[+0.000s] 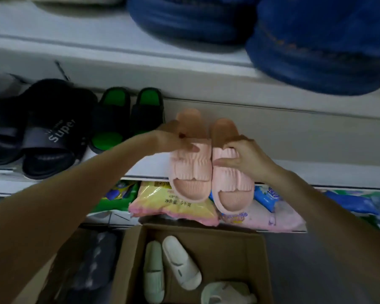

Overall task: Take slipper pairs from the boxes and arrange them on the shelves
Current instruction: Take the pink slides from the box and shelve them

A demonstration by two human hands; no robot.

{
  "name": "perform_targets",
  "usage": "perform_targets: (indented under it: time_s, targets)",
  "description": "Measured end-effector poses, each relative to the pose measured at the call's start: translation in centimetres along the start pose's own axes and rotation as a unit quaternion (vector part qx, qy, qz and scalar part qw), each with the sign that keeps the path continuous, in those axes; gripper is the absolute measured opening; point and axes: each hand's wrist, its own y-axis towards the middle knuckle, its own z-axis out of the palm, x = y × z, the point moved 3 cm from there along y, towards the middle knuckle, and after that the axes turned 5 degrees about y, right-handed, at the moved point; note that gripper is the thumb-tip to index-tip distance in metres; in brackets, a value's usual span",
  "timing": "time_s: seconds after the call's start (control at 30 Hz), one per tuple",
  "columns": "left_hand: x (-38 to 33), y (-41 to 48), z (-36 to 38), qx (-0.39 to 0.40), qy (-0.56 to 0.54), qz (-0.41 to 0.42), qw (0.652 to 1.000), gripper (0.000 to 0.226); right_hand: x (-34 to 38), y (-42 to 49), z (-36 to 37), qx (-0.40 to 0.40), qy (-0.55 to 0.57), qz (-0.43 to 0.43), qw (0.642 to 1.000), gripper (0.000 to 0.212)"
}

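Note:
A pair of pink ribbed slippers lies side by side, heels on the white middle shelf (305,150), toes hanging past its front edge. My left hand (173,139) holds the strap of the left pink slipper (190,172), its thumb tucked inside. My right hand (244,156) pinches the strap of the right pink slipper (233,187). Below stands an open cardboard box (257,260) with a pale green slipper (154,270), a white slipper (180,262) and another pale one (226,292).
On the same shelf to the left sit black-and-green slippers (123,119) and dark "super" slippers (44,132). Blue slippers (316,44) fill the shelf above. Packaged goods, among them a yellow bag (162,200), lie on the lower shelf. Dark slippers (92,260) are at the box's left.

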Motion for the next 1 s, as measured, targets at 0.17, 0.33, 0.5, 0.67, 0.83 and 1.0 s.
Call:
perform_targets:
  time_s: [0.17,0.33,0.5,0.67,0.83,1.0]
  targets:
    - [0.4,1.6,-0.5,-0.039,0.059,0.011,0.997,0.018,-0.8,1.8,1.1,-0.015,0.006,0.040,0.999,0.047]
    - [1.0,-1.5,0.1,-0.029,0.126,0.086,0.988,0.085,-2.0,-1.5,0.7,0.005,-0.035,0.070,0.997,0.100]
    - [1.9,-3.0,0.9,-0.021,0.232,0.117,0.966,0.103,-3.7,-5.3,0.5,0.066,0.038,0.025,0.997,0.104]
    - [2.1,-1.9,1.5,-0.034,0.261,0.122,0.957,0.077,-4.0,-4.5,0.6,0.046,0.049,0.008,0.998,0.094]
    - [2.3,-0.4,0.7,-0.035,0.366,0.103,0.924,0.106,-4.5,-3.0,0.7,0.036,0.050,0.000,0.998,0.093]
    - [2.8,2.0,-0.6,-0.055,0.376,0.086,0.921,0.101,-5.7,0.6,0.7,0.043,0.024,0.035,0.998,0.104]
